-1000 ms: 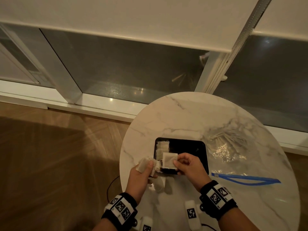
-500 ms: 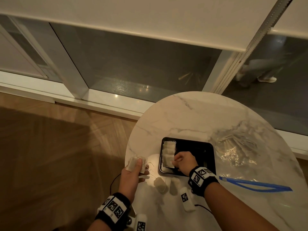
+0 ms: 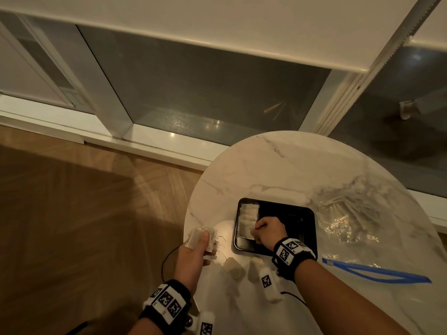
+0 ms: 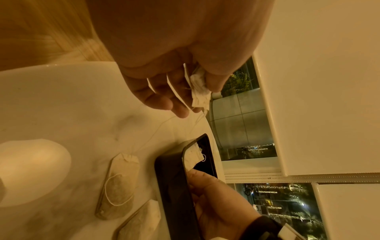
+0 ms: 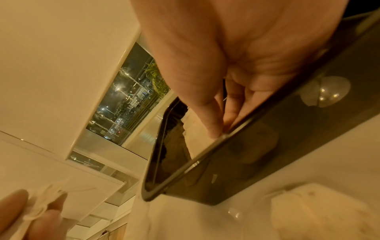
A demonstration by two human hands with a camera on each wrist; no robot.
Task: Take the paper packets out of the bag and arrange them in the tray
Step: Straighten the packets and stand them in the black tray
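A black tray sits on the round marble table. A row of paper packets overlaps along the tray's left side. My right hand reaches into the tray's near left part and pinches the nearest packet of that row; in the right wrist view its thumb and finger meet just inside the tray rim. My left hand hovers left of the tray and grips a bunch of packets with threads hanging. The clear bag lies right of the tray.
Two loose packets lie on the table in front of the tray. The bag's blue zip strip stretches along the table's right front. The table edge is close behind my left hand, with wooden floor below. A window stands beyond.
My right hand has carried a packet from in front of the tray into it and lowered it onto the row. My left hand has drifted left with its bunch.
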